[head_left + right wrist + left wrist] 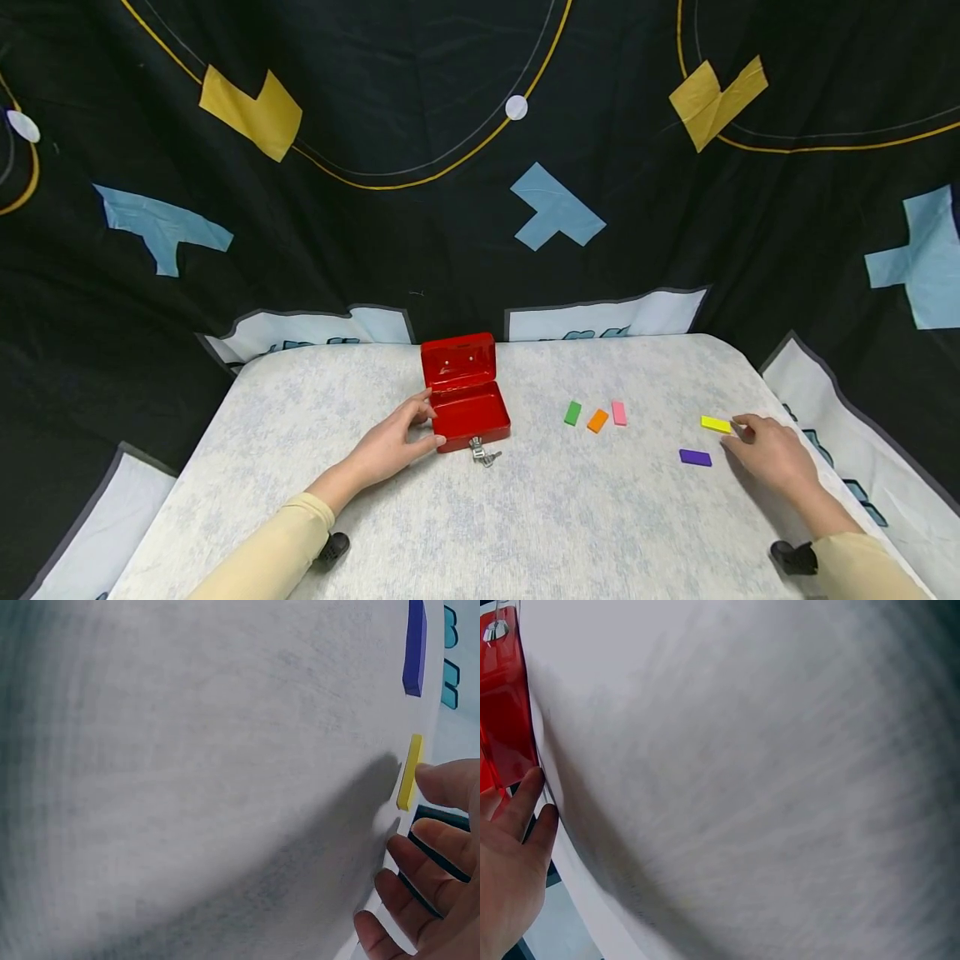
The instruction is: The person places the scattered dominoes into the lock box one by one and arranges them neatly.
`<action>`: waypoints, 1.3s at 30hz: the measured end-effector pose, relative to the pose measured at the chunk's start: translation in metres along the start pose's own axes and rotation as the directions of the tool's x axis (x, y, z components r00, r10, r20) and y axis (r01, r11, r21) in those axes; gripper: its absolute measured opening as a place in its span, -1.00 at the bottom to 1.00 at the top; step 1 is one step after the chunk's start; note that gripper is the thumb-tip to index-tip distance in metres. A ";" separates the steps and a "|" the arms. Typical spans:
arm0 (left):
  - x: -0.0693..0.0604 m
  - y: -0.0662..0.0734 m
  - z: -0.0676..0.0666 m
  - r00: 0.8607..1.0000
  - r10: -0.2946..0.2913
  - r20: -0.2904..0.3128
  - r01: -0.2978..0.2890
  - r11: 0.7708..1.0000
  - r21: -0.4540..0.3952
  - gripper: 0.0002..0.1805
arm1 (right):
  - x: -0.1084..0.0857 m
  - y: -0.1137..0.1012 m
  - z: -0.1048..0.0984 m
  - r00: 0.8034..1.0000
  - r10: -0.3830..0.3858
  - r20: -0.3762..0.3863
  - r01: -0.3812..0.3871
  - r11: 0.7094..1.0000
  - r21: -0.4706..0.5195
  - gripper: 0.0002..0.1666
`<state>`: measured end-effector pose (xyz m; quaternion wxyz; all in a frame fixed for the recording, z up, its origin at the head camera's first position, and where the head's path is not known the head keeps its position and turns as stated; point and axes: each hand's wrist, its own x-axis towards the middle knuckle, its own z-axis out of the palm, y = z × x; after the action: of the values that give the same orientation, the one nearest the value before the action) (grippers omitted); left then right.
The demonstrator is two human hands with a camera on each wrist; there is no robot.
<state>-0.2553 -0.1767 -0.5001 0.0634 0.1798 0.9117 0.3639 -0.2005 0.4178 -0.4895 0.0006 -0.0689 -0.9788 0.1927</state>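
Note:
A small red metal cash box (471, 417) stands on the table with its lid (458, 362) raised and its tray bare. At its front hangs a latch with keys (484, 454). My left hand (393, 435) rests against the box's left side, thumb near the front corner and fingers farther back; fingertips meet the red wall (506, 712) in the left wrist view. On the right, my right hand (774, 454) is at the right end of a yellow block (715, 424), thumb and fingers apart. In the right wrist view the thumb is beside the yellow block (409, 774). A purple block (695, 457) lies nearby.
Between the box and my right hand lie a green block (572, 413), an orange block (597, 421) and a pink block (618, 413). The pale patterned table (540, 517) meets a dark hanging cloth (420, 250) at the back.

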 end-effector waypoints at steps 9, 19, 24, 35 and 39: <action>0.000 -0.001 0.000 1.000 -0.007 -0.002 0.007 1.000 0.000 -0.55 | 0.004 0.002 -0.005 1.000 0.004 0.023 -0.005 0.999 0.035 -0.48; 0.002 -0.003 0.000 1.000 -0.017 0.002 0.017 0.999 -0.028 -0.56 | 0.015 0.002 -0.004 0.999 0.029 0.037 -0.030 0.999 0.036 -0.57; 0.002 -0.003 0.000 1.000 -0.013 0.004 0.013 0.999 -0.050 -0.59 | 0.018 0.000 -0.001 1.000 0.020 0.021 -0.021 0.999 0.031 -0.58; 0.001 0.000 -0.001 1.000 0.011 -0.010 -0.012 0.998 -0.061 -0.62 | 0.017 -0.007 0.001 0.998 0.058 0.028 -0.058 0.998 0.019 -0.10; 0.002 -0.001 0.000 1.000 0.013 -0.009 -0.013 0.998 -0.060 -0.61 | 0.018 -0.011 0.003 0.997 0.080 0.021 -0.079 0.997 -0.025 0.09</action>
<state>-0.2571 -0.1768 -0.5008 0.0623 0.1821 0.8995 0.3922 -0.2196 0.4090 -0.4890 -0.0187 -0.1056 -0.9775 0.1814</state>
